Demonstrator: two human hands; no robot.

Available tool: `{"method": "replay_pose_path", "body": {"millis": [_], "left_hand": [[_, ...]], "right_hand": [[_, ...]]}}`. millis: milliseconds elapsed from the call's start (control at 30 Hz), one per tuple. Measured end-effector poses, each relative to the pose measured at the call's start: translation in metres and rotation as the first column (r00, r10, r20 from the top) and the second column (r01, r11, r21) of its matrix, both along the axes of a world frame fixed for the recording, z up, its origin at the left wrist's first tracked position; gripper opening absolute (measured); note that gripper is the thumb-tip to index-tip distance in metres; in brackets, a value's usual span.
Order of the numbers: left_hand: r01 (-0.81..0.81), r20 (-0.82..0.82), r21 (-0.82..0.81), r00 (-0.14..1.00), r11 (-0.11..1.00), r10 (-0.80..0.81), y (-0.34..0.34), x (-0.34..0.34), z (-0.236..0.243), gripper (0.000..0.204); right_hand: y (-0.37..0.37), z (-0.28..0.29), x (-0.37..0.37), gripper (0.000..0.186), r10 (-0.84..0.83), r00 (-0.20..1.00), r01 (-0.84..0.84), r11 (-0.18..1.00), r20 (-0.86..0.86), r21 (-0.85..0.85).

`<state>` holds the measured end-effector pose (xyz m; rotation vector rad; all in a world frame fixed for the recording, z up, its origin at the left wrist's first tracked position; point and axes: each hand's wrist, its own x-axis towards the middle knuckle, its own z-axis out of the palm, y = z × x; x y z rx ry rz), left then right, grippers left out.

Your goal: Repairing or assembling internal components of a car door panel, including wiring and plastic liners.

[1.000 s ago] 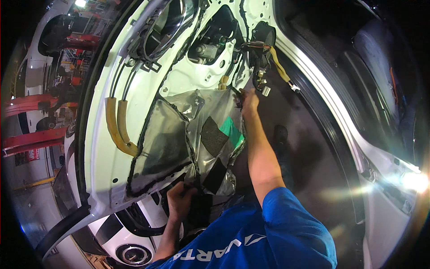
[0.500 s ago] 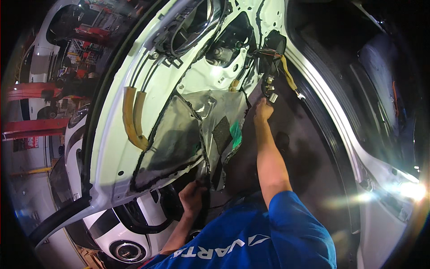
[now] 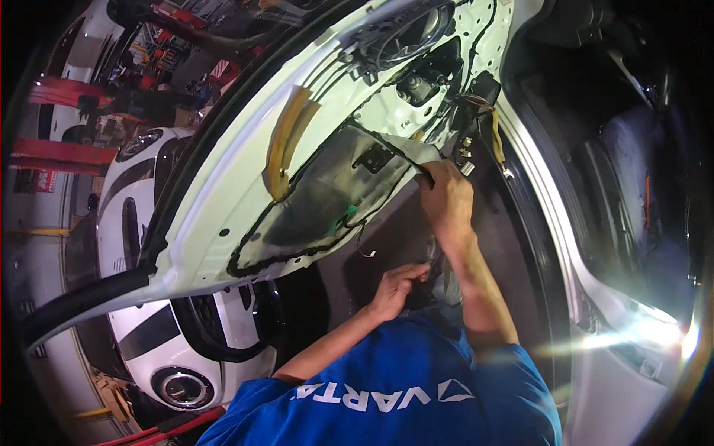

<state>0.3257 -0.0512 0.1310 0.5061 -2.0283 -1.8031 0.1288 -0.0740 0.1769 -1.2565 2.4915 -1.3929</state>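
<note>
A translucent plastic door liner sheet (image 3: 419,151), edged with black sealant, hangs partly loose from the white car door (image 3: 204,189). My right hand (image 3: 448,197) is closed on the sheet's edge, near the door's hinge side. Lower down, my left hand (image 3: 398,291) pinches what looks like the hanging part of the same sheet; its fingertips partly hide the hold. Behind the sheet, a large door opening (image 3: 305,215) is framed by black sealant. A green piece (image 3: 344,218) and a thin wire with a small white connector (image 3: 370,253) show at its lower edge.
Tan sleeved cables (image 3: 288,145) hang on the door's inner face. By the hinge, a yellow-wrapped wiring lead (image 3: 497,141) dangles. The door sill (image 3: 547,197) runs down the right, with a bright lamp (image 3: 680,334) beyond. A white car (image 3: 186,357) stands behind the door.
The sheet has been drawn away from the lower opening toward the hinge side. My left hand has moved right and up, and my right hand now grips the sheet's edge. The view has shifted.
</note>
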Motion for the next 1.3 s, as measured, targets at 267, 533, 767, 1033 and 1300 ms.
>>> {"method": "replay_pose_path", "body": {"millis": [267, 533, 767, 1033, 1300], "left_hand": [[-0.343, 0.183, -0.175, 0.91, 0.923, 0.373, 0.017, 0.054, -0.009, 0.038], [-0.583, 0.038, -0.248, 0.792, 0.773, 0.609, -0.021, 0.072, -0.026, 0.062], [-0.611, 0.219, -0.334, 0.69, 0.718, 0.69, -0.08, 0.082, -0.053, 0.018], [-0.705, 0.091, -0.297, 0.65, 0.644, 0.754, -0.105, 0.123, -0.062, 0.014], [0.387, 0.681, -0.564, -0.282, 0.73, 0.676, 0.025, 0.129, -0.12, 0.02]], "right_hand": [[-0.017, -0.015, 0.075, 0.011, 0.114, 0.991, -0.095, 0.971, 0.076, -0.219], [-0.041, -0.043, 0.112, 0.025, -0.061, 0.711, 0.26, 0.948, 0.701, -0.181], [-0.009, -0.036, 0.146, 0.019, 0.044, 0.961, 0.076, 0.909, 0.274, -0.411], [0.094, -0.071, 0.066, 0.015, 0.27, 0.845, -0.232, 0.963, 0.461, -0.139], [0.194, -0.179, -0.088, 0.018, 0.075, 0.303, 0.068, 0.993, 0.95, -0.1]]}}
